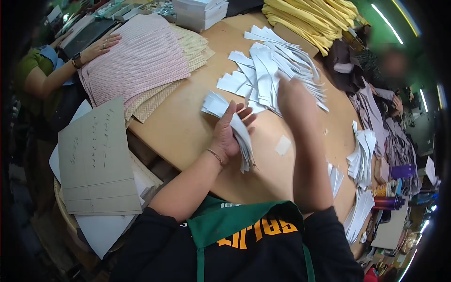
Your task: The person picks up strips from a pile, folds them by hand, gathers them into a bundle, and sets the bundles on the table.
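A bundle of white strips point(242, 134) lies across the palm of my left hand point(229, 131), its thumb over the strips and its fingers curled loosely around them. My right hand point(292, 91) is over the near side of a large loose pile of white strips point(265, 58) on the table. Motion smears this hand, so its fingers and anything in them cannot be made out. A small pale square patch point(283, 145) shows on the tabletop between my forearms.
Pink zigzag-patterned sheets point(141, 56) lie at the left under another person's hand point(104, 46). Yellow folded pieces point(310, 21) are stacked at the back. More white strips point(361, 157) line the right edge. A marked cardboard piece point(96, 160) rests near my left elbow.
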{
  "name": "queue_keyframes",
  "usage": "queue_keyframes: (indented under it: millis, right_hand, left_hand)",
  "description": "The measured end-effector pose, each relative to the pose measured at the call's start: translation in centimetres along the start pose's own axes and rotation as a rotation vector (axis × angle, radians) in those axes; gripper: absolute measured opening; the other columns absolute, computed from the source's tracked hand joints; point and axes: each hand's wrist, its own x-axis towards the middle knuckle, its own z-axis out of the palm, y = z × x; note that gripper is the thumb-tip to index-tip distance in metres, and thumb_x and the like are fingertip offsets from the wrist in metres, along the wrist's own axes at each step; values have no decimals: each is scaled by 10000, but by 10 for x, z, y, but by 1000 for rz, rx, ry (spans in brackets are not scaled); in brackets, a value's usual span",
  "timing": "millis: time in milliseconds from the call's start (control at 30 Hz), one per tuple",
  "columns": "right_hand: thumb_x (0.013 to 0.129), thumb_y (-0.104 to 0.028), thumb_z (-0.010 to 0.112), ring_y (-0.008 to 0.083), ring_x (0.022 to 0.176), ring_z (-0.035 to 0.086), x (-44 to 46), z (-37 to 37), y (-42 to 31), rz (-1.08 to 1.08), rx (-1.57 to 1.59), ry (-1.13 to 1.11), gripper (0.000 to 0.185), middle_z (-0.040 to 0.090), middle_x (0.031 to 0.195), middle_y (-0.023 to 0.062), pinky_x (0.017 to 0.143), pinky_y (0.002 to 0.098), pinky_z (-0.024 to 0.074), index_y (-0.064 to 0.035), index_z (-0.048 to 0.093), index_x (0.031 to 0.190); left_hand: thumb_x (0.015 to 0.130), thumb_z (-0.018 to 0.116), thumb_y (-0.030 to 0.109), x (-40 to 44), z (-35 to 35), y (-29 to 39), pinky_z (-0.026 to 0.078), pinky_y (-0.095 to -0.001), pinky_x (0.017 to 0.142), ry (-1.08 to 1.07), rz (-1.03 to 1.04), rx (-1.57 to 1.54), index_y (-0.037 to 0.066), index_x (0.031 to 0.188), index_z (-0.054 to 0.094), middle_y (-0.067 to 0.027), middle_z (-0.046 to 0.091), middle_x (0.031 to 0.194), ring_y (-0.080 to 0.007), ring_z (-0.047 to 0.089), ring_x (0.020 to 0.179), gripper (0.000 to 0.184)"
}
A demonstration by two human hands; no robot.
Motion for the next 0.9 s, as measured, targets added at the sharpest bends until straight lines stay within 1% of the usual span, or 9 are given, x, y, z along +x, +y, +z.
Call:
queue_keyframes:
  millis: [67,167,267,400,533,567,633,833,900]
  right_hand:
    - [772,-136,415,317,744,555,-60,16,-4,-176,-54,-11,270,551,802,177,673,401,427,-25,525,993]
    - [715,-106,463,259,676,542,-124,22,4,-260,-44,-2,292,527,746,133,614,371,416,-9,519,984]
    - [702,-89,477,251,639,535,-160,12,19,-262,-59,89,285,514,718,108,581,363,412,8,512,968]
    - [706,-64,474,269,609,534,-163,-7,31,-211,-25,207,227,511,662,109,561,386,418,10,508,917]
    - [683,-62,481,290,614,558,-124,-35,36,-184,-36,183,138,555,671,138,547,395,423,3,530,794]
    - [675,-61,484,295,612,567,-114,-36,35,-206,-79,223,109,567,677,146,539,400,425,-5,546,745]
    - [635,-125,559,250,610,587,-99,-44,29,-149,-95,239,90,574,636,113,538,377,406,-49,608,629]
    - [609,-144,576,241,582,581,-100,-64,37,-199,-112,421,78,570,615,83,537,365,393,-76,610,589]
    - [617,-113,531,216,507,541,-127,-47,36,-277,-170,517,75,519,571,70,454,336,395,-40,518,627]
  left_hand:
    - [732,626,385,-2,4,-16,425,-297,657,-270,-42,-127,111,1050,428,-38,521,993,-165,526,897,464]
    - [787,570,289,-18,14,-37,410,-362,816,-158,-46,-51,65,1086,434,-102,522,1039,-217,504,968,397]
    - [791,568,233,-32,22,-52,416,-354,809,-123,2,55,58,1091,436,-92,525,1034,-219,498,981,372]
    - [735,618,395,-36,19,-63,380,-327,753,-118,-84,35,112,1001,488,-52,546,952,-169,514,914,410]
    - [671,612,541,-60,29,-79,374,-311,780,-57,-149,32,132,1063,436,-47,510,992,-144,480,945,592]
    - [655,588,593,-57,23,-83,383,-293,771,-145,-207,9,116,1146,335,-48,478,1050,-142,483,958,730]
    - [646,577,615,-63,25,-88,393,-287,760,-172,-215,44,103,1166,301,-52,466,1072,-144,482,967,781]
    - [646,552,635,-66,25,-100,415,-332,780,-259,-169,57,93,1171,301,-84,449,1115,-182,479,983,795]
    - [660,544,627,-67,34,-99,413,-353,803,-359,-69,128,89,1175,294,-99,448,1120,-216,487,973,785]
